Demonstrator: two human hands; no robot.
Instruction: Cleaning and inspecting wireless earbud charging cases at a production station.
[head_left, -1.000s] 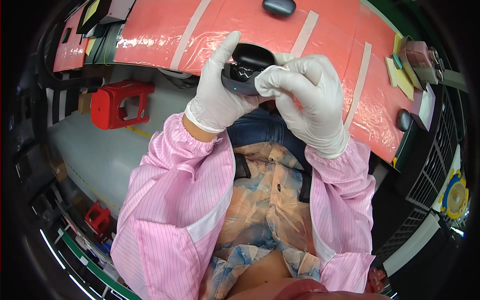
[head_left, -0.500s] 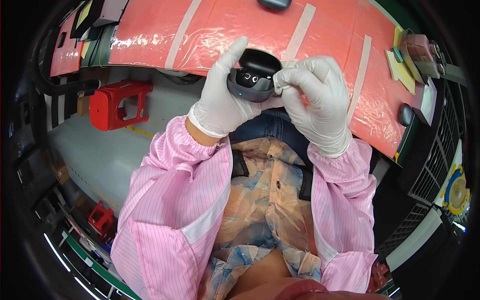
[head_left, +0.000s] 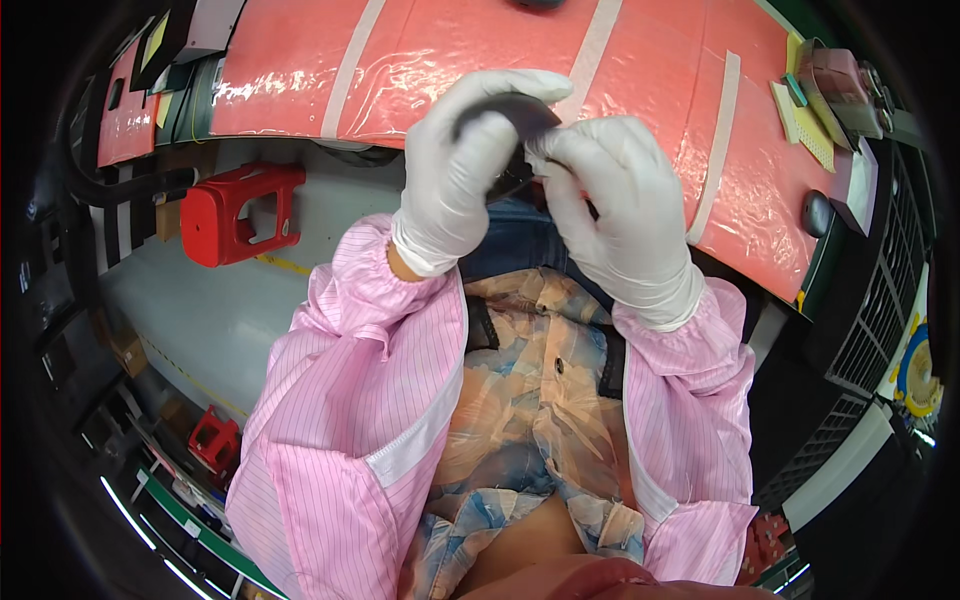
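A dark, rounded earbud charging case is gripped by my gloved left hand, tilted and blurred by motion, over the near edge of the red-covered table. The fingers wrap its outside, and its inner side is hidden from view. Against the case's right side, my gloved right hand has thumb and forefinger pinched together. Whatever lies between those fingertips is too small and blurred to make out.
Red sheeting with pale tape strips covers the table. At its right end lie a dark rounded object and yellow note sheets. Another dark object shows at the top edge. A red stool stands on the floor at left.
The case, earlier lid-up with its inside and a small green light showing, has been tilted over by my left hand. My right hand stays pinched beside it, shifted slightly left.
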